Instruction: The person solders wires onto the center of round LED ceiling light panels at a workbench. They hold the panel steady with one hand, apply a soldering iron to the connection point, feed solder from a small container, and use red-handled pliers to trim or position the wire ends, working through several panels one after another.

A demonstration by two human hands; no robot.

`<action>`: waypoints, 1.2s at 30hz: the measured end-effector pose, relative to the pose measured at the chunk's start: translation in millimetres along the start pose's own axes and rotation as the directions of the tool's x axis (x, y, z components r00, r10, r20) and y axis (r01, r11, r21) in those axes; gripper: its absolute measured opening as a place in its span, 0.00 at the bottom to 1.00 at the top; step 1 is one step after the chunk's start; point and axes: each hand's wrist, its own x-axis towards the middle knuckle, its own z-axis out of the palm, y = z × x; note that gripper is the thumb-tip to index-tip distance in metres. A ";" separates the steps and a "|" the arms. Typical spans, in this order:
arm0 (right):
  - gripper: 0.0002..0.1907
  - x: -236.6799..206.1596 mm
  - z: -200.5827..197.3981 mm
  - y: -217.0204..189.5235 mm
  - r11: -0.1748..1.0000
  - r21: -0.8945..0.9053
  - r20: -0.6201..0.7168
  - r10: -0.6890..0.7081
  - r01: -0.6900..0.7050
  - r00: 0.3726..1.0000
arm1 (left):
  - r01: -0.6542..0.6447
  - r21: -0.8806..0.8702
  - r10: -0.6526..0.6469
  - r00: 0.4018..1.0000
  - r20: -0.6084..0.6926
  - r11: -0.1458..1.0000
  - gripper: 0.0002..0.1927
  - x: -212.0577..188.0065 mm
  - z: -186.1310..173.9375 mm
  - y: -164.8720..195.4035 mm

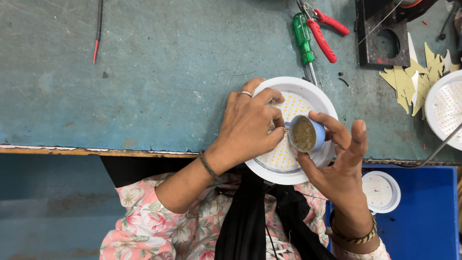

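Observation:
A round white lamp panel [308,94] dotted with small yellow diodes lies at the near edge of the blue-green workbench [159,72]. My left hand [250,123], wearing a ring, rests on the panel's left half with fingers curled, pinching something small near its centre. My right hand [339,159] holds a small blue tub [306,134] of brownish paste, tilted over the panel so its open mouth faces me. The left fingertips touch the tub's rim.
A green-handled screwdriver [304,38] and red-handled pliers [323,31] lie behind the panel. A black metal block [382,33] and yellowish paper scraps [416,79] sit at the right. Another white panel [445,108] is at the right edge; a smaller disc [381,191] lies in a blue tray [423,212].

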 end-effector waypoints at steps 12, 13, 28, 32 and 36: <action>0.65 -17.1 -35.0 18.5 0.994 -0.053 -0.213 0.084 -0.097 0.974 | 0.007 -0.005 -0.007 1.000 0.022 1.000 0.04 2.5 -2.0 -0.2; 0.65 -21.9 -40.1 24.0 0.992 -0.065 -0.231 0.094 -0.112 0.968 | 0.010 -0.006 -0.010 1.000 0.030 1.000 0.04 2.4 -1.9 -0.4; 0.63 -81.6 -51.8 117.4 0.971 -0.022 -0.327 0.218 -0.237 0.920 | 0.028 0.025 -0.029 0.998 0.050 0.999 0.04 2.1 -4.2 -2.3; 0.64 -84.6 -52.2 122.1 0.968 -0.125 -0.303 0.170 -0.216 0.938 | 0.014 0.048 -0.016 0.999 0.045 0.999 0.04 0.8 -4.4 -2.7; 0.64 -84.5 -52.6 123.6 0.959 -0.121 -0.304 0.209 -0.255 0.929 | 0.011 0.061 -0.014 0.999 0.044 0.998 0.04 0.2 -4.0 -3.7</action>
